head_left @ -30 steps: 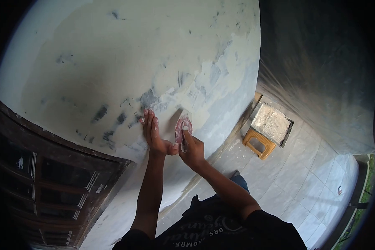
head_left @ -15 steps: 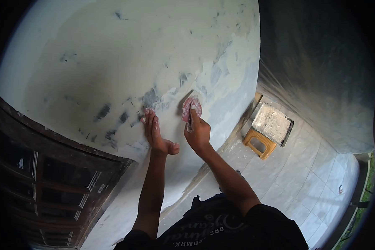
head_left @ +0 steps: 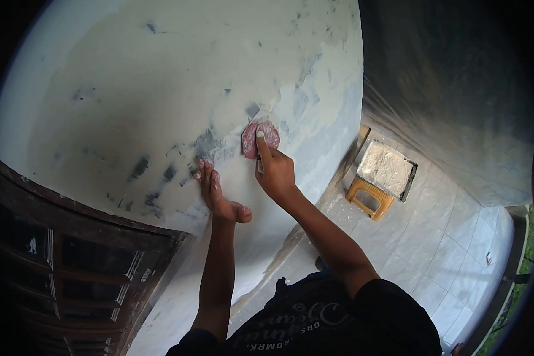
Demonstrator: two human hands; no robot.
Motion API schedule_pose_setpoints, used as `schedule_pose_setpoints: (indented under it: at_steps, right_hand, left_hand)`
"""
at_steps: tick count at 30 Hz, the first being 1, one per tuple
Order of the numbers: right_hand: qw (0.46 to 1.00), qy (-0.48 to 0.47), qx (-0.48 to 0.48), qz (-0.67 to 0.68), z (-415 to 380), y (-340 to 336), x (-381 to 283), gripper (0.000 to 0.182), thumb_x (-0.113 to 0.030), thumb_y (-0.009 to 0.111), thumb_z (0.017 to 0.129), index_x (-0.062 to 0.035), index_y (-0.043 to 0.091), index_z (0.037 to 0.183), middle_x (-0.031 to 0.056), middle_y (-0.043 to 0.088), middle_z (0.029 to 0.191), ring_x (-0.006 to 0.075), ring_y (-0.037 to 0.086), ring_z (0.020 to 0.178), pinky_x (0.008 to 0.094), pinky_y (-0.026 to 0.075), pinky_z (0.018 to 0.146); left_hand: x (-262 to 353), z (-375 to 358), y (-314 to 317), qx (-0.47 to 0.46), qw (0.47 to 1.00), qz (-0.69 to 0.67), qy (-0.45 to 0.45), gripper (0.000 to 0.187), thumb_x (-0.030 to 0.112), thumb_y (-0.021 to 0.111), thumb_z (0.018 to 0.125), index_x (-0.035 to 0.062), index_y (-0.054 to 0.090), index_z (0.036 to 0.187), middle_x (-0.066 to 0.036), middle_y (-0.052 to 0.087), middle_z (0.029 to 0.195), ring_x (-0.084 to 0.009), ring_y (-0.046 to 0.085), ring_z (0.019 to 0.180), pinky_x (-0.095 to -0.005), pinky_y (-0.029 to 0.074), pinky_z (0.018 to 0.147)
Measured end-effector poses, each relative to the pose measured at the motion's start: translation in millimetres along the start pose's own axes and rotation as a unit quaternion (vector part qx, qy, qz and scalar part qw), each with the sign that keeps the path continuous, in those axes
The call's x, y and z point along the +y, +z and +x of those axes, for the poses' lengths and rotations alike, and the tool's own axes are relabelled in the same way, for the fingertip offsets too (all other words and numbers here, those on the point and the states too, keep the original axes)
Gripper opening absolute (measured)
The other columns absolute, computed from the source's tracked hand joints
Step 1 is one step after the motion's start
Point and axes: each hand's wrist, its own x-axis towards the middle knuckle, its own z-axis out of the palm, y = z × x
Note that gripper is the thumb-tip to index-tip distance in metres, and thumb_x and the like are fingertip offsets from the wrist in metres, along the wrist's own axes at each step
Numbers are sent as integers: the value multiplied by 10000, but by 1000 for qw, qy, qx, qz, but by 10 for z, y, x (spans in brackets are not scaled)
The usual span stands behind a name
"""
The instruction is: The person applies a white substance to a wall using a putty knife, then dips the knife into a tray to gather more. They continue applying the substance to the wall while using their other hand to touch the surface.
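Observation:
My right hand (head_left: 275, 172) grips a pink putty scraper (head_left: 260, 137) smeared with white, the thumb lying along its face. The scraper's upper edge is against the wall (head_left: 118, 113), just below a small dark patch. Lower and to the left, my left hand (head_left: 215, 193) is open with its fingers stretched upward against or very near the wall; exact contact is hard to tell. White putty coats those fingertips. Cream and white patches cover the wall, with grey and dark marks showing through, several of them left of my left hand.
A tray of white putty (head_left: 387, 170) rests on a yellow plastic stool (head_left: 369, 200) to the right, on the tiled floor (head_left: 424, 237). Translucent plastic sheeting (head_left: 439, 118) hangs beyond it. A dark wooden frame with glass panes (head_left: 95, 237) borders the wall at lower left.
My right hand has moved up and slightly left with the scraper, which now sits closer to the small dark patch. My left hand stays nearly in place while the view has shifted a little.

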Motion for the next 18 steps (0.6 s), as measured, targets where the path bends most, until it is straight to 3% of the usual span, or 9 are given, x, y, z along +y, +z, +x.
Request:
schedule_pose_setpoints:
  at_steps: [2, 3, 5, 9, 12, 15, 18]
  right_hand:
    - [991, 116, -64, -18, -342, -31, 44, 591, 50, 634, 693, 52, 475, 1262, 164, 621, 746, 327, 632, 629, 382, 509, 557]
    - [991, 117, -64, -18, -416, -49, 27, 591, 50, 634, 693, 52, 475, 1262, 164, 621, 746, 327, 632, 629, 382, 509, 557]
    - [988, 147, 10, 50, -518, -59, 15, 579, 50, 644, 709, 63, 469, 1261, 182, 627, 740, 323, 652, 648, 360, 518, 573]
    - [982, 140, 88, 97, 84, -224, -116, 569, 44, 654, 709, 65, 481, 1250, 194, 627, 756, 332, 650, 659, 362, 514, 586]
    - [994, 91, 21, 62, 362, -153, -145, 585, 38, 654, 700, 37, 485, 1260, 184, 617, 753, 348, 619, 639, 388, 497, 584]
    - [993, 23, -9, 117, -116, 119, -172, 627, 20, 662, 651, -5, 501, 1257, 140, 601, 750, 336, 606, 651, 415, 501, 598]
    - [986, 43, -35, 157, -760, 18, -323, 608, 26, 687, 635, 1, 518, 1218, 154, 628, 792, 332, 635, 671, 398, 522, 605]
  left_hand:
    - [-2, -21, 16, 2, 1000, 3, 0, 880, 603, 380, 834, -63, 295, 1403, -330, 414, 1370, -493, 363, 1311, -563, 155, 1118]
    - [-5, -22, 21, 1, 1000, 2, 0, 880, 603, 380, 834, -63, 295, 1403, -330, 414, 1370, -493, 363, 1311, -563, 155, 1118]
    - [-6, -15, 21, 0, 1000, 4, 9, 871, 596, 381, 835, -58, 297, 1404, -330, 419, 1366, -490, 367, 1310, -560, 144, 1122]
    - [0, -7, 23, -6, 1000, 7, 7, 866, 592, 381, 834, -52, 295, 1407, -328, 422, 1364, -491, 370, 1308, -560, 141, 1122]
    - [-17, -19, 28, 5, 1000, 4, 15, 874, 600, 385, 829, -47, 295, 1410, -324, 418, 1370, -491, 365, 1311, -562, 140, 1123]
    - [8, 0, 1, 4, 1000, 2, 4, 889, 615, 394, 822, -48, 301, 1407, -314, 409, 1384, -485, 359, 1317, -561, 146, 1122]
    - [25, -19, -72, 16, 999, -32, -21, 897, 622, 402, 819, -51, 306, 1403, -307, 399, 1394, -479, 355, 1322, -561, 159, 1119]
